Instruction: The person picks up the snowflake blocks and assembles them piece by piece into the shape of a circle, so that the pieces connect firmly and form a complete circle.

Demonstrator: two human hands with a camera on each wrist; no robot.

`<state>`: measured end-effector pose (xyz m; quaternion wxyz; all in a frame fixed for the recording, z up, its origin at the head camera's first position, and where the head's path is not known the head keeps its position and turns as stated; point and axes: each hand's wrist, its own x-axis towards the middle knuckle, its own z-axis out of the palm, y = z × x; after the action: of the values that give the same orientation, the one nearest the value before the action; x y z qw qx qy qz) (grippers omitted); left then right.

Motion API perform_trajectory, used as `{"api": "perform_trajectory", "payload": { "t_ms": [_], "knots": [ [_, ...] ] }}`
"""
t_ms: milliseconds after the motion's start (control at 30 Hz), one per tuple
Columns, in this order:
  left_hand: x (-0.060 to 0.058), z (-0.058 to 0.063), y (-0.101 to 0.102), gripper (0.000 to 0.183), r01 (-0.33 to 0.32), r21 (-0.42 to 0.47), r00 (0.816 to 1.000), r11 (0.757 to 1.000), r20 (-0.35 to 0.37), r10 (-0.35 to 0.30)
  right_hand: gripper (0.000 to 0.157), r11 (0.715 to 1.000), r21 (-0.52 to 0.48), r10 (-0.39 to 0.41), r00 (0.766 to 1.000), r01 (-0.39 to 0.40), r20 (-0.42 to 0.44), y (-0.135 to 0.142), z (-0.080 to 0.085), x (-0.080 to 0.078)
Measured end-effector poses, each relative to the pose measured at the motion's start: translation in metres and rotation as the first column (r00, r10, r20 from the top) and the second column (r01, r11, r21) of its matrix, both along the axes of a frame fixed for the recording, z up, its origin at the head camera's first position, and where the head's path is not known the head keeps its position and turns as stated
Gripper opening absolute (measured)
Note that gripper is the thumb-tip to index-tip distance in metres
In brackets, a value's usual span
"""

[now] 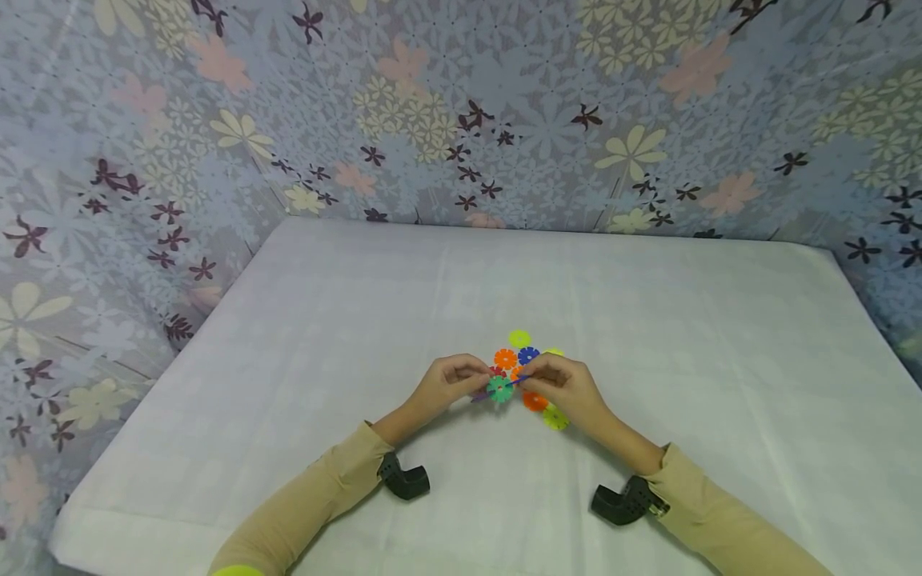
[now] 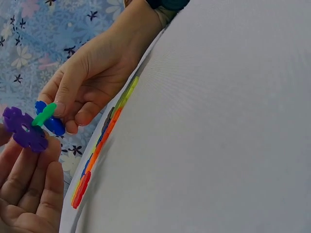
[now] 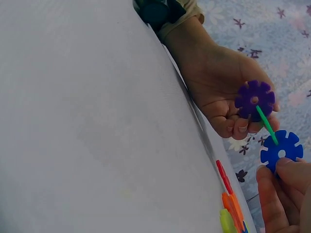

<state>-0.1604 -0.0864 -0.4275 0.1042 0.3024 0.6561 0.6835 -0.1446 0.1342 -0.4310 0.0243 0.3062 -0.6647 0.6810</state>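
Note:
My left hand [image 1: 455,379] pinches a purple notched plastic disc [image 2: 25,128] at its edge. Between thumb and fingers, my right hand [image 1: 571,389] grips a blue notched disc [image 3: 282,151]. A green notched disc [image 1: 500,389] bridges the two, its opposite edges meeting the purple and blue discs, so the three hang together just above the table. Behind the hands lie loose discs: an orange one [image 1: 506,358], a dark blue one [image 1: 529,356] and a yellow one [image 1: 519,338]. Under the right hand, another orange disc [image 1: 535,401] and a yellow-green disc [image 1: 555,417] are partly covered.
A white cloth covers the wide table [image 1: 324,320]. A red disc [image 3: 224,176] lies among the loose pieces, mostly hidden by the hands in the head view. Flower-patterned fabric [image 1: 432,104] stands behind the table. Black wrist mounts [image 1: 405,478] sit on both forearms.

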Motion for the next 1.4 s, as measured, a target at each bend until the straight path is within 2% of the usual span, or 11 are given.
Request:
{"api": "perform_trajectory", "payload": {
  "t_ms": [500,833,1200,1400],
  "knots": [
    [0.001,0.002,0.001,0.013,0.026,-0.025,0.999,0.999,0.024,-0.025,0.019,1.0,-0.01,0.003,0.997,-0.004,-0.072,0.0,-0.001,-0.001],
    [0.001,-0.001,0.002,0.013,0.041,-0.002,0.999,0.999,0.018,-0.041,0.014,0.997,0.059,-0.055,0.998,0.056,-0.026,-0.005,0.019,0.009],
    [-0.001,-0.003,0.002,0.014,0.052,0.005,0.999,0.999,0.01,-0.052,0.012,0.996,0.063,-0.06,0.998,0.06,-0.004,-0.001,0.001,0.0],
    [0.0,-0.003,0.002,0.013,0.047,0.0,0.999,0.999,-0.002,-0.047,0.012,0.996,0.068,-0.064,0.998,0.065,-0.016,-0.006,0.02,0.009]
  ]
}}
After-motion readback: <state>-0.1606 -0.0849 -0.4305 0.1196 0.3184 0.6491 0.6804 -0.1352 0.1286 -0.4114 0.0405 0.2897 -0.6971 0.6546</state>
